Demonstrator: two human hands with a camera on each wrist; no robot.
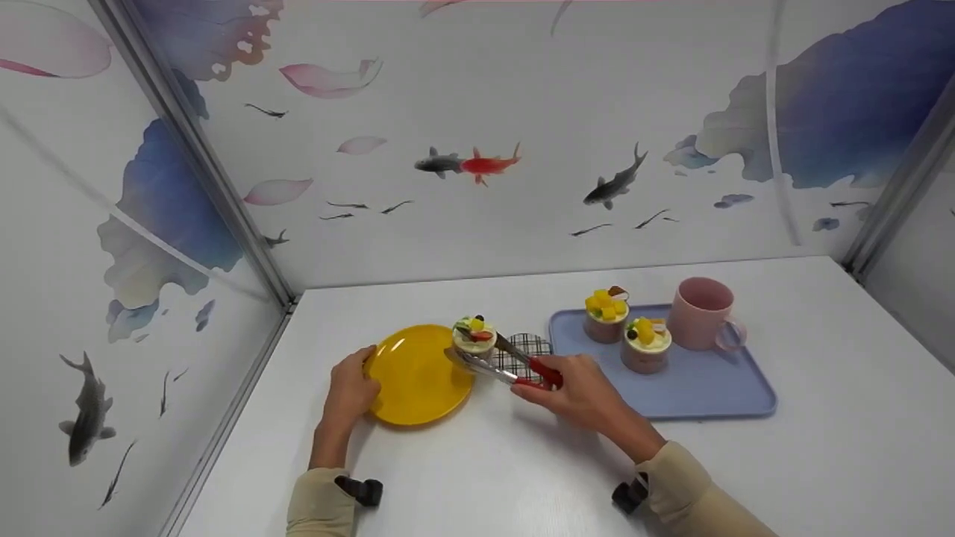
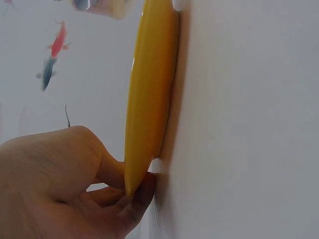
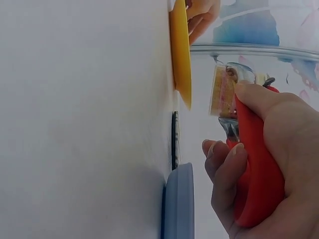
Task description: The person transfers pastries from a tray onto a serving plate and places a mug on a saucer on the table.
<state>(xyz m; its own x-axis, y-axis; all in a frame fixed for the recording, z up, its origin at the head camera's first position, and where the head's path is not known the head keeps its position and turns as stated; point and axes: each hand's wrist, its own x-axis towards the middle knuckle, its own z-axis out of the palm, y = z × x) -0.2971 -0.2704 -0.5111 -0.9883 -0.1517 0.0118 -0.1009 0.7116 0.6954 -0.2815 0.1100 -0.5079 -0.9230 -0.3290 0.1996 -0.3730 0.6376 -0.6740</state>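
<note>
My left hand (image 1: 352,384) pinches the left rim of a yellow plate (image 1: 418,388), thumb above and fingers beneath in the left wrist view. My right hand (image 1: 578,391) grips a pair of tongs (image 1: 485,367) by the red handles (image 3: 259,164). Between the tong ends is a small dessert cup (image 1: 474,339) topped with cream and fruit. In the right wrist view the cup (image 3: 223,92) hangs raised above the level of the plate (image 3: 180,55), its layered side showing. From the head it overlaps the plate's right rim.
A round checked coaster (image 1: 522,350) lies between the plate and a blue tray (image 1: 709,391). On the tray stand two more dessert cups, one at the back (image 1: 606,317) and one in front (image 1: 646,347), beside a pink mug (image 1: 701,317). Printed walls (image 1: 522,89) border the white table (image 1: 477,477).
</note>
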